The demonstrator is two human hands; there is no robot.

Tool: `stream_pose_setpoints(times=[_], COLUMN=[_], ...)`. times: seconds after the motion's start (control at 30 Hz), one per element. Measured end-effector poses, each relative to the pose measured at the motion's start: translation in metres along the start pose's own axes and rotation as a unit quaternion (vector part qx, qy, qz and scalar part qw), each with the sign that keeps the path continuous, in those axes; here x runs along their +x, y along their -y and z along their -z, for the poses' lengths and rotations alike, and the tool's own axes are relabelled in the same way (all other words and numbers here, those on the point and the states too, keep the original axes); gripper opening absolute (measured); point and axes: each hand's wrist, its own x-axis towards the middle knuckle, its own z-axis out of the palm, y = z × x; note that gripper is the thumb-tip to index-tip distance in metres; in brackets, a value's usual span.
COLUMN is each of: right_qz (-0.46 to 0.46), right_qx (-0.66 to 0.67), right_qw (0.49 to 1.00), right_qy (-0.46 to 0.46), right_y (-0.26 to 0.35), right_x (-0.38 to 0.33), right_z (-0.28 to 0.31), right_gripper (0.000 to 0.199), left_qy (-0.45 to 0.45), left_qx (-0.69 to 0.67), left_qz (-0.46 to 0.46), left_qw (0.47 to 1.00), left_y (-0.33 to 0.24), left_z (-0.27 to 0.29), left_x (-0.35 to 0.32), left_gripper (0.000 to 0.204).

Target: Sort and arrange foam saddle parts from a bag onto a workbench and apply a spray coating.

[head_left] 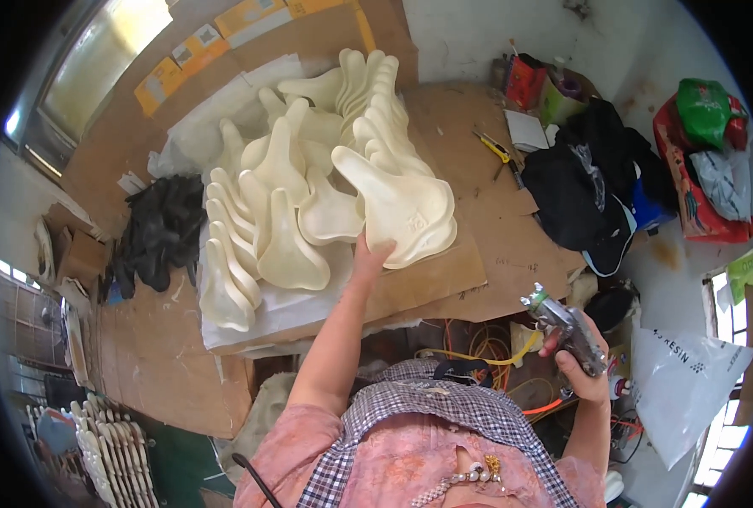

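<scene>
My left hand [371, 256] grips the near edge of a cream bicycle-saddle-shaped piece [406, 201], its fingers largely hidden beneath it. This piece lies tilted on the front right of a big group of the same saddle pieces [285, 165], stacked in overlapping rows on a white sheet [217, 336]. To the right, off the table's front edge, my right hand [581, 360] is wrapped round a metal spray gun [567, 328]. The gun's nozzle points up and to the left, apart from the saddle pieces.
Brown cardboard [452, 127] covers the table. Black saddle-shaped covers [158, 233] are heaped at its left. A yellow utility knife [493, 147] and dark clothing [579, 178] lie at the right. A yellow hose [512, 357] hangs below the edge. More saddle pieces [114, 453] stand at lower left.
</scene>
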Motion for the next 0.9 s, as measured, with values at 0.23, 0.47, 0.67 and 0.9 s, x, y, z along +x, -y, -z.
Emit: stream_pose_setpoints(times=[0.23,0.47,0.67,0.9], right_qz=[-0.028,-0.015,-0.013,0.021], right_qx=[0.011,-0.028,-0.050,-0.047], right_qw=[0.999,0.993,0.978,0.987], right_qy=[0.035,0.118,0.200,0.154], right_y=[-0.002,-0.015,-0.030,0.002], right_x=[0.015,0.034,0.046,0.030], right_z=[-0.005,-0.046,-0.117,-0.190], right_gripper=[0.063,0.065,0.060,0.067], left_qy=[0.049,-0.048,-0.176,-0.081], left_qx=[0.029,0.032,0.009,0.119], left_qz=[-0.042,-0.078,-0.022,0.061], left_qw=[0.998,0.995,0.984,0.988], left_y=[0.033,-0.051,-0.087,-0.076], left_z=[0.015,0.096,0.214,0.266], left_x=[0.016,-0.054,-0.107,-0.109], left_gripper=[0.081,0.055,0.041,0.044])
